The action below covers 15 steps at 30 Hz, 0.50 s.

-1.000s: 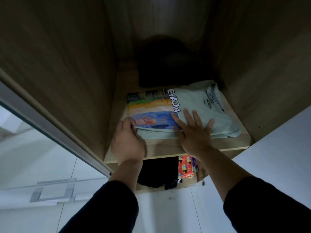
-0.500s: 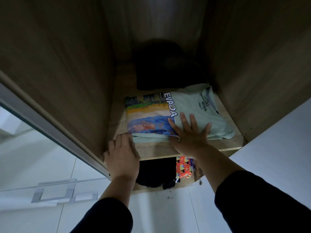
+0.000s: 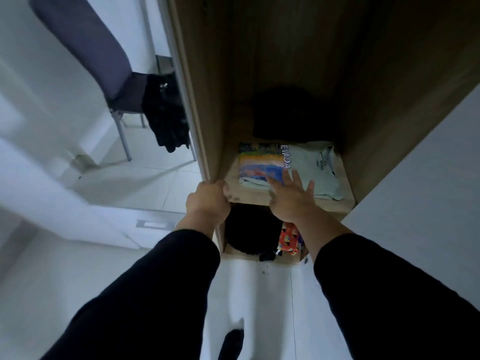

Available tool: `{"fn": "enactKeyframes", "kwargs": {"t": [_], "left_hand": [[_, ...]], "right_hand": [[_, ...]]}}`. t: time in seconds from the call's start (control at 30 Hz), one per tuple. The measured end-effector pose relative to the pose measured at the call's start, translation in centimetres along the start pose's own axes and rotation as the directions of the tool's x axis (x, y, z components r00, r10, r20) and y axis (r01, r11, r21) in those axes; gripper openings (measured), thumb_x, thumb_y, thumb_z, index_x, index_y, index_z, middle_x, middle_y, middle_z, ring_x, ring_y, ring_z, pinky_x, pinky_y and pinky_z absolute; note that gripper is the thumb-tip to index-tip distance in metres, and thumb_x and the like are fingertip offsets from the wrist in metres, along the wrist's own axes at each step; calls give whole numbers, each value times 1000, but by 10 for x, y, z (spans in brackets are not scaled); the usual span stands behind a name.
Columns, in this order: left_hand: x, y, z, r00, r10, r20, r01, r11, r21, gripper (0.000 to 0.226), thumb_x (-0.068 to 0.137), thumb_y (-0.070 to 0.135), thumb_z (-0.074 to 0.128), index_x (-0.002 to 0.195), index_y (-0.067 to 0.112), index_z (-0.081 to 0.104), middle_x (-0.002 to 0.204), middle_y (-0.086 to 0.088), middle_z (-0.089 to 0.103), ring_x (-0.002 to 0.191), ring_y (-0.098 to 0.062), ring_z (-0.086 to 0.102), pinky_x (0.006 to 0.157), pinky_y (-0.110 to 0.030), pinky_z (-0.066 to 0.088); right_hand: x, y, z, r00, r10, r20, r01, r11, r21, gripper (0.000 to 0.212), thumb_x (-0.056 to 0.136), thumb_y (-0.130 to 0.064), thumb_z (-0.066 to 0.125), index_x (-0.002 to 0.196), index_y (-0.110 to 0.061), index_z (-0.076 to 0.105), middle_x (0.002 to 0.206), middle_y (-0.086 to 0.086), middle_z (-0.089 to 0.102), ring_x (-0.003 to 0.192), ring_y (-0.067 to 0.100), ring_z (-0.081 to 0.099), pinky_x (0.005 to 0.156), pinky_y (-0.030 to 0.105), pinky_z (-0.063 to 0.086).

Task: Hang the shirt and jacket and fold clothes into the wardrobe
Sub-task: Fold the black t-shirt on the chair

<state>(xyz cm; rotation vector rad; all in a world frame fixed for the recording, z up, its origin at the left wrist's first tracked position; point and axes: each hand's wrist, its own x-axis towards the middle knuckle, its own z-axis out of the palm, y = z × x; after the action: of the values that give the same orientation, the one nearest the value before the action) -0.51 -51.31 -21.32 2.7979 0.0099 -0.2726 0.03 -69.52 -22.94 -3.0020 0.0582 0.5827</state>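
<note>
Centre frame: folded T-shirt [image 3: 304,167] lies on the wardrobe shelf [image 3: 249,197]; right hand [image 3: 292,200], fingers spread flat, rests on it; left hand [image 3: 207,201] grips the wardrobe's side panel [image 3: 197,100] edge.

Right hand [image 3: 291,201] flat on folded shirt [image 3: 306,165], left hand [image 3: 207,201] perhaps gripping door edge [image 3: 193,113].

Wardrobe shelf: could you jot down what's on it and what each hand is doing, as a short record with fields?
Shelf item: folded pale green T-shirt with colourful print, on wooden shelf
Behind it: dark folded garment
Right hand: fingers spread flat on the T-shirt's front edge
Left hand: curled round the wardrobe side panel edge
Below: black clothing, bright patterned cloth
</note>
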Motion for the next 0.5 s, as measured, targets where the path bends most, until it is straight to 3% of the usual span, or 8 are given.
{"fn": "enactKeyframes", "kwargs": {"t": [0.13, 0.27, 0.5], "left_hand": [[-62, -32, -49, 993, -84, -80, 83, 996, -16, 39, 90, 14, 42, 125, 28, 52, 132, 3, 49, 124, -19, 42, 91, -36, 40], [-125, -82, -79, 957, -241, -165, 226, 969, -103, 45, 90, 11, 39, 132, 27, 44, 138, 4, 45, 123, -19, 44, 91, -35, 38], [-269, -202, -95, 798, -568, -204, 534, 822, -199, 53, 91, 10, 42, 140, 27, 34, 140, 0, 45, 127, -22, 43, 96, -36, 36]], "right_hand": [[-50, -54, -24, 996, -87, -34, 87, 996, -2, 64, 96, -24, 41, 150, -41, 10, 160, -2, -14, 146, 25, -18, 115, 59, -4], [-91, -120, -35, 953, -299, -49, 292, 950, -113, 59, 95, -22, 36, 151, -33, 19, 161, 3, -2, 147, 26, -9, 116, 58, 3], [-169, -261, -2, 812, -582, 33, 579, 799, -161, 53, 97, -24, 35, 148, -30, 27, 160, 4, 10, 148, 23, -2, 118, 52, 1]]}}
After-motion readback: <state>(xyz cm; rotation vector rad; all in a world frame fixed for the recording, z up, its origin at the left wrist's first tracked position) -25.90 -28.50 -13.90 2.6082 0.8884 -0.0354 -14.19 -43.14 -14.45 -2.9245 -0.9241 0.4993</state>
